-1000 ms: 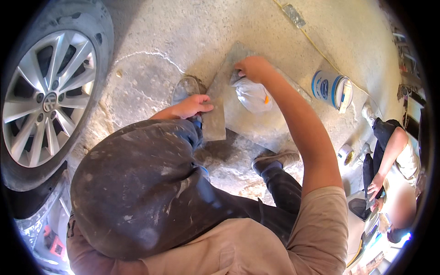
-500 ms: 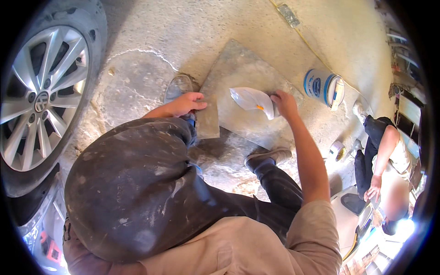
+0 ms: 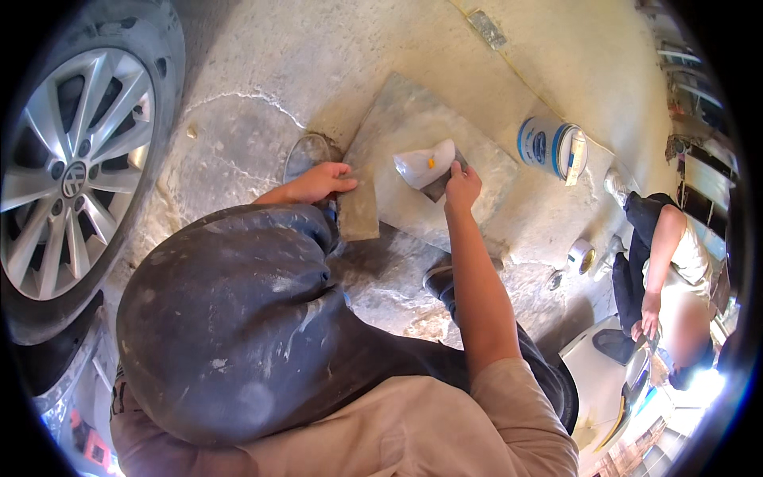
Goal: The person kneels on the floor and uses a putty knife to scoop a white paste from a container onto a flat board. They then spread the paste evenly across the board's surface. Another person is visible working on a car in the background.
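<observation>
My left hand (image 3: 319,180) is closed on a flat grey scraper (image 3: 358,208) at the left edge of a square, dusty grey board (image 3: 489,183). My right hand (image 3: 463,185) grips a dark flat spreader (image 3: 435,188) pushed against a white, paste-like mass (image 3: 413,166) with a small orange streak on it, over the middle of the board. Whether the mass rests on the board or on the spreader, I cannot tell.
A car wheel (image 3: 119,207) stands left. A blue-banded can (image 3: 540,151), a smaller tin (image 3: 582,254) and a yellow cord (image 3: 528,86) lie right. Another person (image 3: 668,262) crouches at far right beside a white car panel (image 3: 596,389). My shoe (image 3: 439,280) is below the board.
My right hand has moved from the top of the white mass round its right side to its lower right; the mass has changed shape and orientation. My left hand has barely moved.
</observation>
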A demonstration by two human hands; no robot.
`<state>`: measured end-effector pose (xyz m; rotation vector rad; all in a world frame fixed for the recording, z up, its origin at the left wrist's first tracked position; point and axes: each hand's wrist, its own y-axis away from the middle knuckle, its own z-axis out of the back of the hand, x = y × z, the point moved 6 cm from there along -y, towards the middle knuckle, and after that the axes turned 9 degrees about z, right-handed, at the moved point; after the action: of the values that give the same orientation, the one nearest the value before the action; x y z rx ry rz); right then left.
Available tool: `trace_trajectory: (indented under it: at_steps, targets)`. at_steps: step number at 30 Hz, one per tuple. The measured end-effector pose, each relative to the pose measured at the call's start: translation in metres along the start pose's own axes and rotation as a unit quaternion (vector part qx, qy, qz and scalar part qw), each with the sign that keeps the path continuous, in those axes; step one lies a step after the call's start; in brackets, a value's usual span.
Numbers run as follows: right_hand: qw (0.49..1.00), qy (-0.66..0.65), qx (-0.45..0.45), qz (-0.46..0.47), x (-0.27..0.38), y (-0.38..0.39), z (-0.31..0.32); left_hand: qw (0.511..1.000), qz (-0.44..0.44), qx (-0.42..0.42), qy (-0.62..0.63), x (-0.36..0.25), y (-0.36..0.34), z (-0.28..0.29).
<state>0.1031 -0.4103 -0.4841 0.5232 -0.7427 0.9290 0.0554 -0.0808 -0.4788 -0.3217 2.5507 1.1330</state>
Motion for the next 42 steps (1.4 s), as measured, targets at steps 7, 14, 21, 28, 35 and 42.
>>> trace_trajectory:
  at_steps: [7, 14, 21, 28, 35, 42]
  targets:
    - [0.938, 0.197, 0.143, 0.245, 0.126, -0.024, 0.032, 1.000, 0.016, -0.014, -0.018, 0.002, 0.000, 0.009]
    - [0.831, 0.273, 0.112, 0.471, 0.126, 0.050, -0.017, 1.000, 0.008, 0.005, 0.018, 0.009, -0.005, 0.007]
    - [0.858, 0.245, 0.197, 0.405, 0.119, 0.078, 0.020, 1.000, -0.008, 0.008, 0.001, 0.005, -0.002, 0.007]
    - [0.826, 0.309, 0.135, 0.452, 0.124, 0.034, -0.017, 1.000, 0.009, -0.013, -0.021, 0.000, 0.001, -0.001]
    - [0.863, 0.256, 0.193, 0.391, 0.127, 0.092, 0.014, 1.000, -0.017, -0.001, -0.003, 0.014, -0.005, 0.020]
    - [0.980, -0.042, 0.125, -0.148, 0.003, 0.054, 0.068, 1.000, -0.005, -0.005, 0.014, 0.004, -0.001, 0.009]
